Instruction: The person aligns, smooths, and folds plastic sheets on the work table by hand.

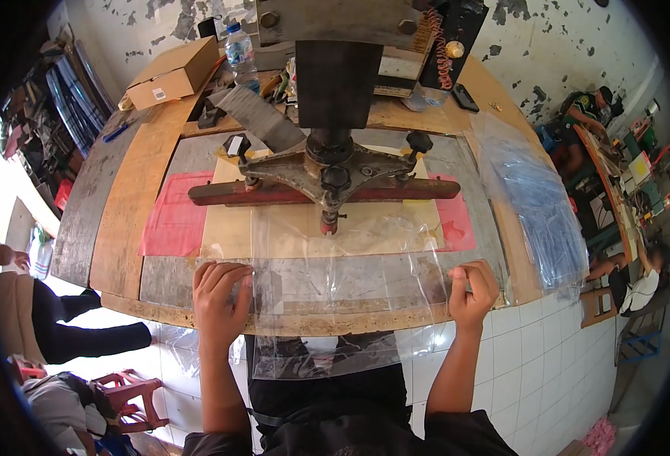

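A clear plastic sheet point(335, 285) spans the space between my hands; its far part lies under the press bar and its near part hangs over the table's front edge. My left hand point(222, 292) pinches the sheet's left edge between thumb and fingers. On the right edge, my right hand point(472, 290) is closed in a similar pinch. Beyond both hands, the dark red press bar point(289, 195) runs sideways above a yellowish board point(229, 228), with pink sheets point(174, 216) at either end. The bar hangs from a metal bracket point(335, 163).
A stack of bluish plastic point(540, 205) lies at the table's right side. Behind the press stand a cardboard box point(172, 72) and a water bottle point(240, 53). A phone point(465, 97) rests at the back right. Other people are at both sides; a red stool point(134, 399) stands lower left.
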Available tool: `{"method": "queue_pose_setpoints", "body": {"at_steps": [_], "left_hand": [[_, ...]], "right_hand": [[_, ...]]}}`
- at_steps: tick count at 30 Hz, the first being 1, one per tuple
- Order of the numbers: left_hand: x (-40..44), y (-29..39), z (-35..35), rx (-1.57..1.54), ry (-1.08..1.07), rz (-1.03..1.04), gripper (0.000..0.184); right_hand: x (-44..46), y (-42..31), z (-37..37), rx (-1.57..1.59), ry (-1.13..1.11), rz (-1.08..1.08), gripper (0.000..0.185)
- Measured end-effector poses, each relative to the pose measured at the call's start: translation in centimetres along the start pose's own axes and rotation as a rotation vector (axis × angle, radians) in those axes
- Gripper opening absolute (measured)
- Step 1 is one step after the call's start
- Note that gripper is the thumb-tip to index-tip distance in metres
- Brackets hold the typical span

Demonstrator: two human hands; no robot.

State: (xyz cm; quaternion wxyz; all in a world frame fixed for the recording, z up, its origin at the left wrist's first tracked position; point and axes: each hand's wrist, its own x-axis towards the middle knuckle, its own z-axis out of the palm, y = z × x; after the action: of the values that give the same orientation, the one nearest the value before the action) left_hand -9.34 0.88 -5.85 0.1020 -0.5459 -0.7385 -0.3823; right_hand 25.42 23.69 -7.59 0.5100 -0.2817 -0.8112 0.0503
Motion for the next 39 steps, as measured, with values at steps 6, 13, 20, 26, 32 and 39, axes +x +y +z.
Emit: {"method": "queue_pose_setpoints", "body": {"at_steps": [6,13,20,26,32,39], "left_hand": [[-0.28,-0.44,0.07,0.016,0.01,0.004,0.009],[-0.27,-0.44,-0.02,-0.001,0.006,0.006,0.01],[-0.28,-0.53,0.0,0.0,0.017,0.023,0.01],[-0.27,-0.31,0.03,-0.005,0.021,-0.002,0.006],[-0.19,-0.13,0.08,-0.004,0.033,0.0,0.005],[-0.17,-0.1,0.03,0.003,0.03,0.004,0.005]], "right_hand": [[-0.06,-0.21,0.07,0.002,0.012,0.019,0.02],[-0.04,-0.42,0.09,-0.007,0.011,0.027,0.019],[-0.04,-0.39,0.02,-0.013,-0.002,0.022,0.022],[-0.19,-0.31,0.1,-0.02,0.008,0.029,0.022],[-0.12,-0.28,0.03,-0.031,0.011,0.008,0.023],[-0.12,-0.46,-0.03,-0.036,0.014,0.012,0.025]]}}
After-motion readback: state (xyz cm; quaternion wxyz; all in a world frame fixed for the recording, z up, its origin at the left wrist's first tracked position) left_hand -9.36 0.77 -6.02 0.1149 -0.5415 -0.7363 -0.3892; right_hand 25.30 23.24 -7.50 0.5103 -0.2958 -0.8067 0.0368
